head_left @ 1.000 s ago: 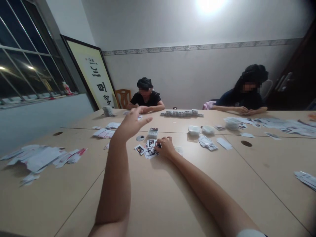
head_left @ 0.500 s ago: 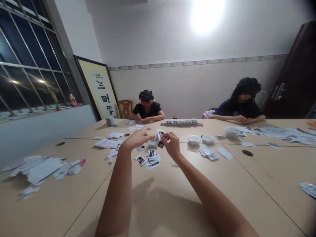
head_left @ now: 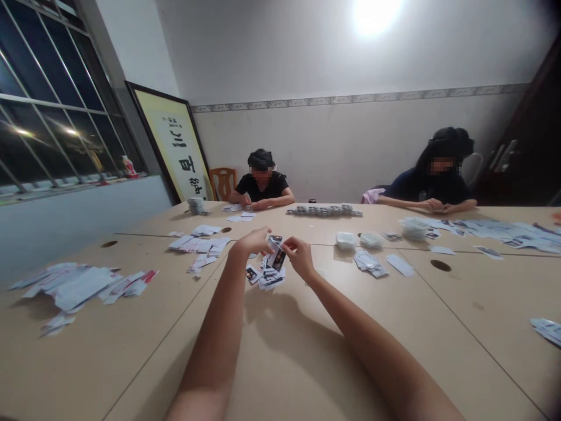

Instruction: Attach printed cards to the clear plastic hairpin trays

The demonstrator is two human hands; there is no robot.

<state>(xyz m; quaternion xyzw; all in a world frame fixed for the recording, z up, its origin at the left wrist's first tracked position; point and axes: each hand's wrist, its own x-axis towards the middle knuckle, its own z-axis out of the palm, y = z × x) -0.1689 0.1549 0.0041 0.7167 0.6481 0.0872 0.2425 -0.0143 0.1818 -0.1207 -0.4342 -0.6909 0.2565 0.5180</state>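
Note:
My right hand (head_left: 300,256) pinches the edge of a small white-bordered printed card (head_left: 277,258) with a dark picture. On the other side, my left hand (head_left: 253,241) is closed with its fingertips at the cards, partly hidden behind its own back. A second dark card (head_left: 276,238) shows at its fingertips. Just below both hands lies a loose pile of similar cards (head_left: 272,282) on the wooden table (head_left: 280,362).
White paper slips (head_left: 83,283) spread at the left, with smaller slips (head_left: 199,242) nearer the middle. Clear plastic boxes (head_left: 346,240) and a card pile (head_left: 369,263) stand right of my hands. Rows of stacked cards (head_left: 324,211) lie farther back. Two people sit across the table.
Both hands have come down slightly toward the card pile. The left fingers, spread before, have closed in at the cards. The view has shifted a little.

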